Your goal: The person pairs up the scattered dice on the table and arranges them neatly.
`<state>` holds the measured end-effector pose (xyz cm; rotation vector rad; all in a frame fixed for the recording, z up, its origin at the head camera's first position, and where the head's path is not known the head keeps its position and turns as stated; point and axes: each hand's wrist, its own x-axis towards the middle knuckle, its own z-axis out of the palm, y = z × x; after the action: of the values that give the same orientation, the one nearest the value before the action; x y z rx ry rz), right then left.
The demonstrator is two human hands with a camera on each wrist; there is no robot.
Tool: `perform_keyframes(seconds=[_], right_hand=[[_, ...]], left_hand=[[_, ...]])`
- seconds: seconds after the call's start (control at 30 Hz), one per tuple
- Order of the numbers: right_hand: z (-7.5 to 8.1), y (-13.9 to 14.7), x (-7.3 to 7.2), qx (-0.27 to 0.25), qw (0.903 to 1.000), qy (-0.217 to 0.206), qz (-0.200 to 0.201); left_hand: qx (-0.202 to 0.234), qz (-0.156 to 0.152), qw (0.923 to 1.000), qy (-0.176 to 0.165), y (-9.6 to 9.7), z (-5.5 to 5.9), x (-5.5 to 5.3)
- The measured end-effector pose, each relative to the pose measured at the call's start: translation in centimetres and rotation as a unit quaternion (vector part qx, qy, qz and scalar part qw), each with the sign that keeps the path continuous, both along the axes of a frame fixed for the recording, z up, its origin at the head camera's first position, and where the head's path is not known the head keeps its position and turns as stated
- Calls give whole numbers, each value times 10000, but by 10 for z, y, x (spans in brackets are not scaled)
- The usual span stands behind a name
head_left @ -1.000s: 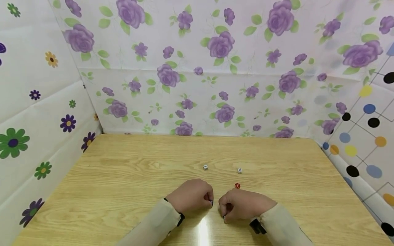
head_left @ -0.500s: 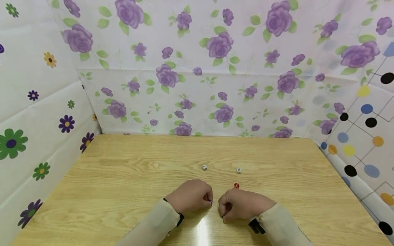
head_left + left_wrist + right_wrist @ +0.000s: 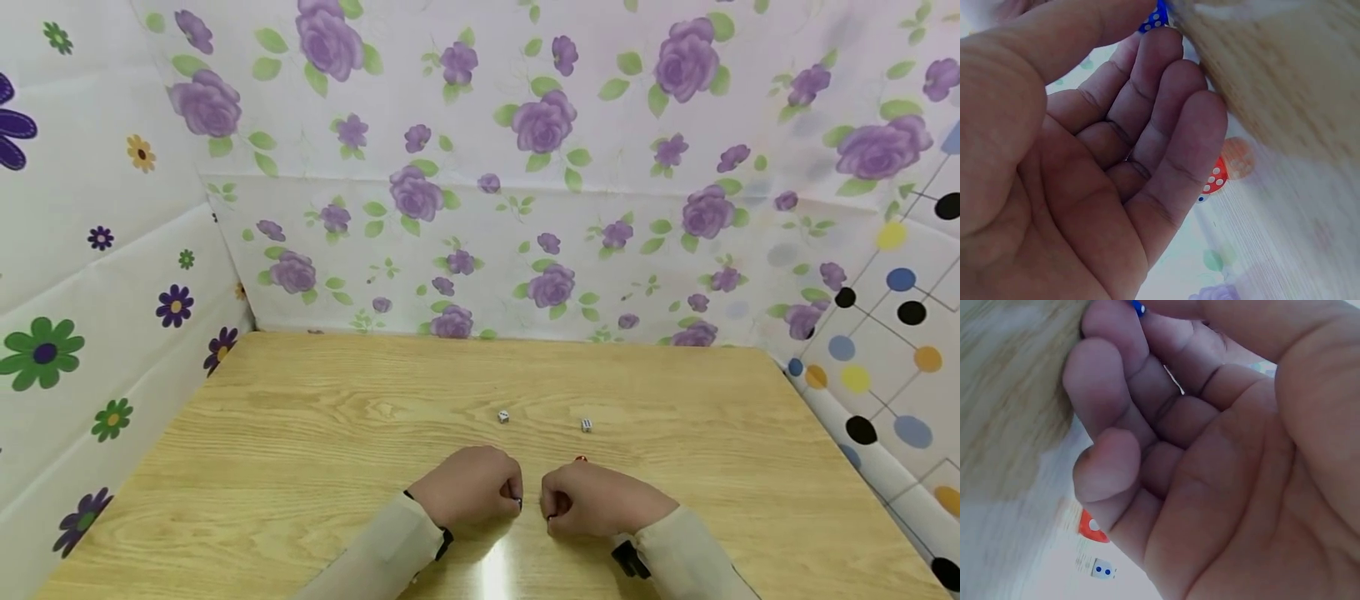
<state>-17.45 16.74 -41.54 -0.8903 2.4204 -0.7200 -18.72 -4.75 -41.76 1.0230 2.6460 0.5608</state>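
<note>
My left hand (image 3: 476, 487) is low over the wooden table, palm turned inward. Its thumb and forefinger pinch a blue die with white dots (image 3: 1155, 19), mostly covered by the fingers. Facing it, a short gap to the right, my right hand (image 3: 603, 500) pinches another small blue piece with a white dot (image 3: 1139, 308), likely a die; only a corner shows. Just beyond the right hand lies a red die (image 3: 581, 459), partly hidden by the knuckles. Farther back sit two white dice, one on the left (image 3: 503, 417) and one on the right (image 3: 587, 426).
The wood-grain table (image 3: 315, 433) runs back to a wall sheet with purple roses (image 3: 543, 125). Patterned sheets close off both sides, flowers (image 3: 45, 354) on the left and coloured dots (image 3: 855, 379) on the right.
My right hand has shifted slightly forward, so it covers more of the red die. The head view has tilted a little, moving the scene down. Both hands keep their pinch.
</note>
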Motion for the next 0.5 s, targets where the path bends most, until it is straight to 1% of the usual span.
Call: perform_keyframes(seconds=[0.2,0.37,0.5], right_hand=[[-1,2,-3,187,9988,451,-21],[-2,2,-4,269,9973,686,-81],[-4,0,-4,345,9955,885,-69]], left_hand=[[-30,-30,9999,102,2,1,-1],[89,18,10000,21,0,3,3],[156,3,9998,120,-1,2,6]])
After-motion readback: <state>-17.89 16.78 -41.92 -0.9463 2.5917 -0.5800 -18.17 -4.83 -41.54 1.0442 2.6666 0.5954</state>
